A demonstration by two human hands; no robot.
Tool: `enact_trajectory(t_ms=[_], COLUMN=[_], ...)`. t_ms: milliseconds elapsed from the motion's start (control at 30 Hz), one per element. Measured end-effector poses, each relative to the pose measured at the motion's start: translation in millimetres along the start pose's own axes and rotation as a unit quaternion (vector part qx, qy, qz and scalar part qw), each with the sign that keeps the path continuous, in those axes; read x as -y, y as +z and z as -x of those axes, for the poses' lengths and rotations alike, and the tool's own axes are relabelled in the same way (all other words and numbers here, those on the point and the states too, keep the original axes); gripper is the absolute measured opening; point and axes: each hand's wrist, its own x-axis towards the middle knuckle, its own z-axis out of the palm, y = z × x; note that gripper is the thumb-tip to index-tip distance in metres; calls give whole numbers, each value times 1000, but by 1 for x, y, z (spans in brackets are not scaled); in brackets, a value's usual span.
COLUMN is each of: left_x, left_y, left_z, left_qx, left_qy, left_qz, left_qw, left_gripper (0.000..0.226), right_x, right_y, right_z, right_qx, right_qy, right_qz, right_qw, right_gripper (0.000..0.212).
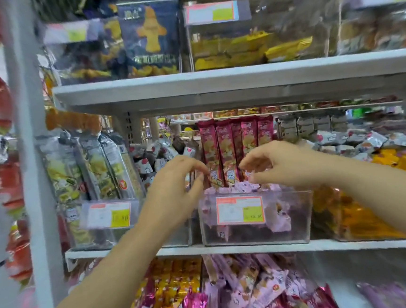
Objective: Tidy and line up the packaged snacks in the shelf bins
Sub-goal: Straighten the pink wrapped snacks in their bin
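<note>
A row of tall red snack packs (223,147) stands upright in a clear plastic bin (298,219) on the middle shelf, with small pink packets (279,221) heaped in front of them. My left hand (175,183) reaches in from the left, and its thumb and forefinger pinch the edge of the leftmost red pack. At the right end of the row, the curled fingers and thumb of my right hand (279,164) close round the lower part of a red pack. The view is blurred.
A bin of yellow-and-silver packs (95,173) stands to the left, and orange packets (364,216) lie to the right. Silver sachets (358,140) are piled behind. The upper shelf board (215,86) hangs just above. Pink and gold packs (246,295) fill the shelf below.
</note>
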Motion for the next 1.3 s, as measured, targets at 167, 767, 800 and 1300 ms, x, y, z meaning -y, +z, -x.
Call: enact_trajectory(t_ms=[167,767,800,1300], left_x=[18,27,27,24], left_y=[7,7,7,8], left_z=[-18,-18,-17,-17], left_qx=[8,24,27,31], left_qy=[16,-26,-27,-21], left_qz=[-14,104,102,95], left_qw=[1000,994,994,995], left_gripper=[11,11,11,15], right_x=[-19,-29,-27,-15], right_y=[11,34,33,-4], right_z=[-50,-109,-109,-59], right_qx=[140,409,411,276], right_qy=[26,147,151,42], right_qz=[57,93,96,45], right_qw=[988,896,894,959], right_gripper=[61,93,88,64])
